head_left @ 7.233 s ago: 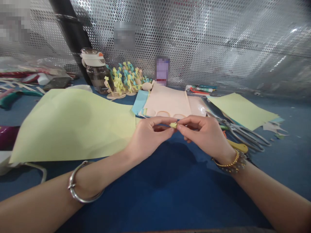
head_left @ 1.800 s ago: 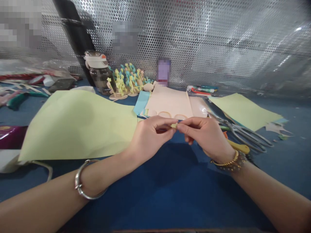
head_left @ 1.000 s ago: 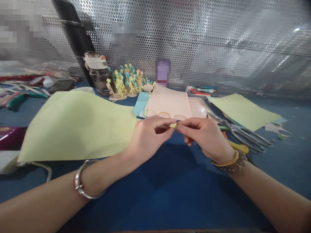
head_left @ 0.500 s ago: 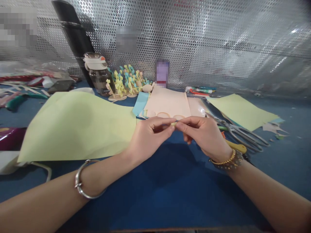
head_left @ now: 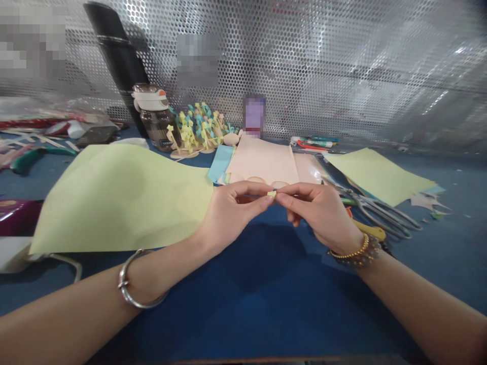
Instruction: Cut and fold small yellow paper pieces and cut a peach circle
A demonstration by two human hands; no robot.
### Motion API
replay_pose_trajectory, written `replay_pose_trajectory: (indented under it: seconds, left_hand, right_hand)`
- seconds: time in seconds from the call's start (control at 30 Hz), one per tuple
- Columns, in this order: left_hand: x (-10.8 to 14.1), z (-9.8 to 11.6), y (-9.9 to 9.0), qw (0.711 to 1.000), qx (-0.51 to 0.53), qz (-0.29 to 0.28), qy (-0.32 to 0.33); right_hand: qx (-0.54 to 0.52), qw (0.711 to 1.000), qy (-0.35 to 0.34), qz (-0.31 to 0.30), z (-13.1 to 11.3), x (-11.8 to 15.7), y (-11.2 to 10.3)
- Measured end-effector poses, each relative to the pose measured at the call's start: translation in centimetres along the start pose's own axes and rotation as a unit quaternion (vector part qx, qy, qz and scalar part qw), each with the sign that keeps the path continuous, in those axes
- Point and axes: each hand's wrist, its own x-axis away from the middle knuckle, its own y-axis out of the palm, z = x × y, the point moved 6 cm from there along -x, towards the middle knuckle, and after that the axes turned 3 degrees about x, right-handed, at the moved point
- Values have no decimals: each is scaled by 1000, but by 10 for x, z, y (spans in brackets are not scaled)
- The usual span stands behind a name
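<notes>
A tiny pale yellow paper scrap (head_left: 271, 194), perhaps folded though it is too small to tell, sits pinched between the fingertips of the left hand (head_left: 232, 215) and the right hand (head_left: 323, 218), held in the air.

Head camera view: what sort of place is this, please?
Probably a paper-craft workbench. The left hand and right hand pinch a small yellow paper piece, beside a large pale green paper sheet, metal scissors and paper-strip models.

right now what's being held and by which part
The left hand and right hand pinch a small yellow paper piece between their fingertips, one at each side.
</notes>
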Motion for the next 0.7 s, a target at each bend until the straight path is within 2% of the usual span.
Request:
replay_pose_trajectory:
  seconds: [0.2,0.43,0.7]
  left_hand:
    - [0,-1,2,999,27,6,-35]
    - [0,-3,1,998,35,15,-54]
    - [-1,-5,2,994,81,17,-75]
  right_hand:
    - [31,999,-29,-4,-5,2,1]
    - [38,999,-31,-1,-4,2,1]
    - [-69,997,18,-32,1,1,6]
